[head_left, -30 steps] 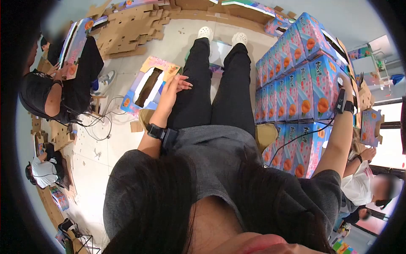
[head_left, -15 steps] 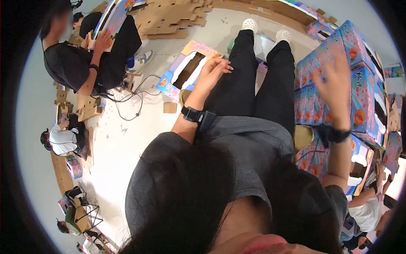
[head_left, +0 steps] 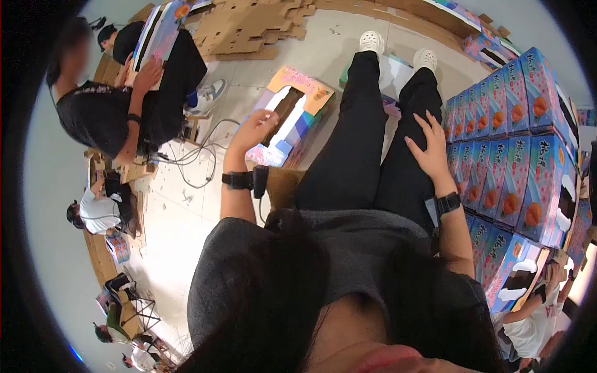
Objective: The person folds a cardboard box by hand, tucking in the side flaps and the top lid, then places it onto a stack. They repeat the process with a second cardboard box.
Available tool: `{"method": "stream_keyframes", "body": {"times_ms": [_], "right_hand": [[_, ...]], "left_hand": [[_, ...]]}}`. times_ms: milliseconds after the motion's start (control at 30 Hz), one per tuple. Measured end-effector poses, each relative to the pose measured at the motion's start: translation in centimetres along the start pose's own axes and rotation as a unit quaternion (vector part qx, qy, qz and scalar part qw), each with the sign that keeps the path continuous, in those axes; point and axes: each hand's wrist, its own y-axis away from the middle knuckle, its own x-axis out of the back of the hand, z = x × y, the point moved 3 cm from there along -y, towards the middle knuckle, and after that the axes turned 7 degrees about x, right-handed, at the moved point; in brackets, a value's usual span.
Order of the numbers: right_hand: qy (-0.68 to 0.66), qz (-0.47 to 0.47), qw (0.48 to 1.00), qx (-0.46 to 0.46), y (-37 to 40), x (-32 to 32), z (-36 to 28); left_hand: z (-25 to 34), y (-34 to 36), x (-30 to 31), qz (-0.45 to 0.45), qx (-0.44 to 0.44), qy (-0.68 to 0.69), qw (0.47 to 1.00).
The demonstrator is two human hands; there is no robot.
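Observation:
My left hand [head_left: 252, 132] is over the near side of a printed cardboard box [head_left: 273, 93] on the floor, its fingers loosely bent with nothing in them. The box is blue, pink and orange, with a long dark opening edged in white along its top. On the thigh of my black trousers [head_left: 398, 158] rests my right hand [head_left: 428, 146], fingers spread and empty. Each wrist wears a black strap. Stacked boxes [head_left: 497, 161] of peach-printed blue and pink cardboard stand right beside that hand.
Flattened cardboard [head_left: 242, 28] covers the floor ahead. Black cables [head_left: 199, 165] run over the floor at left, near a seated person [head_left: 102, 118] with a similar box on the lap. Another box [head_left: 395, 74] lies by my shoes. Several people sit farther left; one [head_left: 528, 323] is at lower right.
My right hand has come down from beside the stack onto my thigh. My left hand has moved left, over the floor box. The view has shifted, showing more of the stack.

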Motion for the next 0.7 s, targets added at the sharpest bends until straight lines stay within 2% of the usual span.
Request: {"method": "stream_keyframes", "body": {"times_ms": [33, 67, 100, 167, 200, 233, 267, 300, 367, 433, 467, 600, 700], "right_hand": [[-0.012, 0.007, 1.0, -0.009, -0.1, -0.1, 0.0], [-0.024, 0.007, 1.0, -0.013, -0.3, -0.1, -0.2], [-0.022, 0.004, 1.0, -0.012, -0.7, -0.2, 0.0], [-0.018, -0.001, 1.0, -0.014, -0.8, -0.5, 0.2], [-0.018, -0.003, 1.0, -0.023, -1.0, -0.7, 0.2], [-0.015, -0.004, 1.0, -0.025, -1.2, -0.7, 0.1], [-0.013, -0.006, 1.0, -0.027, -1.5, -0.6, -0.1], [-0.01, -0.008, 1.0, -0.027, -1.7, -0.7, -0.2], [-0.011, -0.01, 0.999, -0.03, -2.0, -0.9, -0.1], [-0.01, -0.01, 0.999, -0.033, -2.1, -0.9, -0.1], [-0.01, -0.008, 0.999, -0.035, -2.3, -0.8, -0.2], [-0.016, -0.002, 0.999, -0.036, -2.4, -0.7, -0.3], [-0.009, 0.003, 0.999, -0.033, -2.3, -1.0, -0.1]], "left_hand": [[-0.2, -1.1, 0.3, -0.034, 0.041, -0.088, 0.995], [-0.6, -2.3, 0.3, -0.119, 0.105, -0.088, 0.983], [-2.9, -4.1, 0.6, -0.149, 0.14, -0.06, 0.977], [-11.2, -8.3, 0.6, -0.209, 0.213, -0.009, 0.954], [-12.8, -8.9, 0.2, -0.128, 0.161, -0.161, 0.965], [-14.1, -8.4, -0.3, -0.042, 0.101, -0.307, 0.945], [-15.1, -8.4, -1.4, -0.037, 0.006, -0.374, 0.927], [-18.5, -9.1, -2.5, -0.066, -0.035, -0.381, 0.921], [-18.7, -8.5, -5.3, -0.104, 0.071, -0.438, 0.89], [-17.3, -7.2, -7.5, -0.097, 0.138, -0.446, 0.879], [-18.6, -6.9, -8.2, -0.056, 0.121, -0.447, 0.884], [-16.5, -6.3, -9.0, 0.011, 0.164, -0.472, 0.866], [-13.7, -6.0, -8.1, 0.004, 0.159, -0.456, 0.875]]}}
